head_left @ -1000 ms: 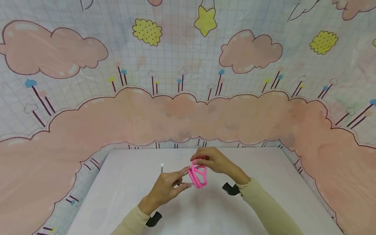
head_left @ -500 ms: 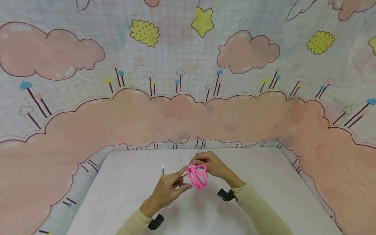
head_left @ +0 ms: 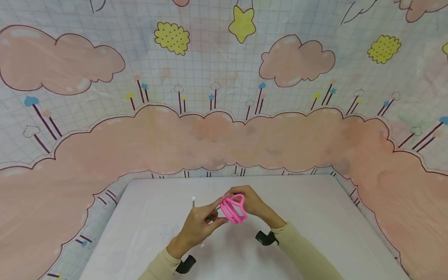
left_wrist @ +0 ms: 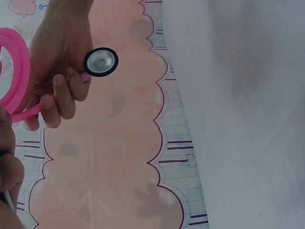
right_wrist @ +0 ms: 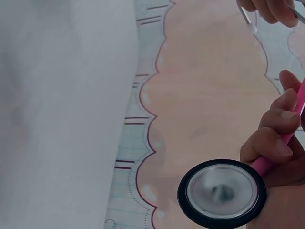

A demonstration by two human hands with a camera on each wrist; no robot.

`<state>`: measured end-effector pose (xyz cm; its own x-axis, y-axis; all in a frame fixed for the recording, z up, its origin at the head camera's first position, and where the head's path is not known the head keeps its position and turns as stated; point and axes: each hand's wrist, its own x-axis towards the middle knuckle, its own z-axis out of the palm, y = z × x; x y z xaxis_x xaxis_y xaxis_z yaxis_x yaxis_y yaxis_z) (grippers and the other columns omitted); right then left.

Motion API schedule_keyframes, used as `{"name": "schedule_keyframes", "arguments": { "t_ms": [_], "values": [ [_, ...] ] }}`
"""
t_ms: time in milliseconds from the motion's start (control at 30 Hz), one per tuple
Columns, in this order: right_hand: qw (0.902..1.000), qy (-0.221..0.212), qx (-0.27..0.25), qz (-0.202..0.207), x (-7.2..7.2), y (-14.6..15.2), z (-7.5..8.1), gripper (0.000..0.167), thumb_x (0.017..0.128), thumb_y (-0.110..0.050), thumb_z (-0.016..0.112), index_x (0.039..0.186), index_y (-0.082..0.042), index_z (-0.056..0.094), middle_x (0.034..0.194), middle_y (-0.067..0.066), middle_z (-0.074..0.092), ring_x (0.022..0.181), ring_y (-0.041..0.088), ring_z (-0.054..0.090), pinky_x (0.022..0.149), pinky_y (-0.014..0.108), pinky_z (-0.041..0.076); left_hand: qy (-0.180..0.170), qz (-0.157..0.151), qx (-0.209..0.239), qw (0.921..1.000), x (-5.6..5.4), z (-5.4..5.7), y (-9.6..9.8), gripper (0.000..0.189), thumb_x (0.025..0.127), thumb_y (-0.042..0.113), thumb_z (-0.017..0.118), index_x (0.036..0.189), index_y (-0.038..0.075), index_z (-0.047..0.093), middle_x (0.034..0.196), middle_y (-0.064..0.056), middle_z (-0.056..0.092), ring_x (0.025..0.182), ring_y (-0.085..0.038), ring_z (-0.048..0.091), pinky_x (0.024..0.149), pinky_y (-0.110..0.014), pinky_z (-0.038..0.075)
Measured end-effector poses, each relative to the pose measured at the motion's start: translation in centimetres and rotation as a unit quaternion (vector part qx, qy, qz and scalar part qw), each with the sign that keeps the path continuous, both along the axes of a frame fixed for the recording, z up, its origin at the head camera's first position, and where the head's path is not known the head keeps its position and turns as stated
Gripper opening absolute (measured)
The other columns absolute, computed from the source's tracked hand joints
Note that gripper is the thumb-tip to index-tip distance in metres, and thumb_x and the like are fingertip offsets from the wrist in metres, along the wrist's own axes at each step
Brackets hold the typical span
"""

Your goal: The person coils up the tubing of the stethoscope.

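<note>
A stethoscope with pink tubing (head_left: 225,212), looped into a bundle, is held between both hands above the table. My left hand (head_left: 196,225) grips its metal ear tubes, and a white ear tip (head_left: 193,199) sticks up behind the knuckles. The right hand (head_left: 254,203) is at the far side of the loops, its fingers curled round the tubing close to the chest piece. That round, black-rimmed chest piece (right_wrist: 221,191) shows large in the right wrist view, just beyond the right fingers. In the left wrist view the chest piece (left_wrist: 101,62) pokes out past the right hand's curled fingers.
Beneath the hands lies a white table (head_left: 315,233). A cloth backdrop (head_left: 210,136) printed with clouds and stars rises behind it and runs down both sides. Each wrist carries a black camera mount (head_left: 186,264).
My right hand has come down and to the left, round behind the loops, bringing the tubing in closer to the left hand. The left hand keeps its grip almost in place.
</note>
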<state>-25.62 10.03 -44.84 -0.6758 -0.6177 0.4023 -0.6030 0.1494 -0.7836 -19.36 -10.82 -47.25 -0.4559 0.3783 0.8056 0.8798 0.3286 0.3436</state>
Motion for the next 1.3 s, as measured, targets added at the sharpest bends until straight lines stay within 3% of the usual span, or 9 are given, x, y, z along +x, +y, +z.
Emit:
{"name": "schedule_keyframes", "arguments": {
  "t_ms": [167, 333, 400, 567, 700, 800, 933, 1000, 1300],
  "values": [
    [0.9981, -0.039, 0.022, -0.042, 0.4, 0.0, -0.4, 0.016, 0.095, 0.000, 0.060, 0.103, 0.004, 0.073, 0.099, 0.020, 0.073, 0.092, 0.008, 0.065, 0.084, 0.023, 0.053, -0.005, 0.006, 0.019, 0.9998, -0.2, -0.2, -0.3, 0.055, 0.089, 0.031, 0.071, 0.135, 0.004, 0.058, 0.063, 0.003, 0.057, 0.051, -0.004, 0.044, 0.051, -0.007, 0.036],
    [0.9953, -0.077, 0.023, -0.053, 1.9, 0.0, 0.9, 0.020, 0.097, -0.001, 0.057, 0.110, 0.009, 0.068, 0.094, 0.024, 0.069, 0.077, 0.009, 0.058, 0.066, 0.020, 0.050, -0.023, 0.019, 0.034, 0.9990, -0.3, -0.2, -0.3, 0.057, 0.083, 0.021, 0.078, 0.134, 0.004, 0.059, 0.064, 0.003, 0.058, 0.055, 0.000, 0.043, 0.053, -0.007, 0.037],
    [0.9947, -0.083, 0.025, -0.055, 2.5, 0.1, 1.5, 0.020, 0.097, -0.002, 0.057, 0.110, 0.009, 0.067, 0.084, 0.021, 0.066, 0.067, 0.008, 0.052, 0.057, 0.019, 0.045, -0.029, 0.027, 0.039, 0.9985, -0.3, -0.2, -0.4, 0.060, 0.078, 0.015, 0.081, 0.133, 0.004, 0.060, 0.064, 0.002, 0.058, 0.055, 0.000, 0.043, 0.053, -0.007, 0.036],
    [0.9923, -0.090, 0.041, -0.075, 2.1, 0.2, -0.1, 0.013, 0.096, -0.001, 0.058, 0.103, 0.005, 0.067, 0.073, 0.013, 0.058, 0.056, 0.004, 0.045, 0.049, 0.018, 0.038, -0.039, 0.042, 0.057, 0.9967, -0.4, -0.4, -0.4, 0.065, 0.071, 0.006, 0.085, 0.131, 0.002, 0.061, 0.064, 0.001, 0.057, 0.055, -0.001, 0.041, 0.053, -0.006, 0.033],
    [0.9930, -0.088, 0.044, -0.065, 1.8, 0.5, -1.5, 0.018, 0.095, 0.002, 0.058, 0.111, 0.002, 0.066, 0.084, 0.016, 0.065, 0.064, 0.005, 0.054, 0.056, 0.020, 0.049, -0.040, 0.048, 0.069, 0.9956, -0.5, -0.5, -0.6, 0.066, 0.069, 0.004, 0.085, 0.130, 0.001, 0.061, 0.064, -0.001, 0.057, 0.056, 0.000, 0.039, 0.053, -0.005, 0.031],
    [0.9923, -0.105, 0.040, -0.051, 1.9, 0.7, -1.7, 0.025, 0.096, -0.001, 0.058, 0.121, 0.000, 0.063, 0.092, 0.020, 0.067, 0.070, 0.013, 0.063, 0.065, 0.029, 0.058, -0.048, 0.057, 0.072, 0.9947, -0.4, -0.2, -0.8, 0.065, 0.069, 0.002, 0.085, 0.130, -0.001, 0.061, 0.063, -0.001, 0.054, 0.056, -0.001, 0.037, 0.055, -0.004, 0.028],
    [0.9904, -0.125, 0.032, -0.051, 2.1, 1.0, -1.8, 0.029, 0.098, -0.004, 0.057, 0.126, -0.001, 0.061, 0.094, 0.019, 0.068, 0.073, 0.030, 0.068, 0.066, 0.034, 0.059, -0.060, 0.067, 0.075, 0.9931, -0.4, 0.0, -1.2, 0.065, 0.070, 0.002, 0.085, 0.130, -0.002, 0.060, 0.063, -0.001, 0.053, 0.057, -0.001, 0.036, 0.054, -0.005, 0.028],
    [0.9898, -0.129, 0.029, -0.054, 2.3, 1.1, -1.9, 0.030, 0.098, -0.005, 0.057, 0.127, -0.002, 0.060, 0.094, 0.017, 0.068, 0.074, 0.034, 0.068, 0.065, 0.030, 0.059, -0.063, 0.070, 0.076, 0.9927, -0.6, -0.2, -1.4, 0.065, 0.072, 0.003, 0.084, 0.131, -0.001, 0.060, 0.064, 0.000, 0.053, 0.057, 0.000, 0.036, 0.053, -0.007, 0.030],
    [0.9892, -0.134, 0.012, -0.058, 2.9, 1.6, -1.9, 0.035, 0.096, -0.016, 0.063, 0.130, -0.006, 0.060, 0.098, 0.016, 0.067, 0.074, 0.032, 0.069, 0.066, 0.027, 0.059, -0.056, 0.102, 0.052, 0.9918, -1.0, -0.7, -2.2, 0.066, 0.072, 0.006, 0.085, 0.133, 0.004, 0.060, 0.064, 0.002, 0.053, 0.057, -0.001, 0.039, 0.053, -0.010, 0.035]
  ]
}}
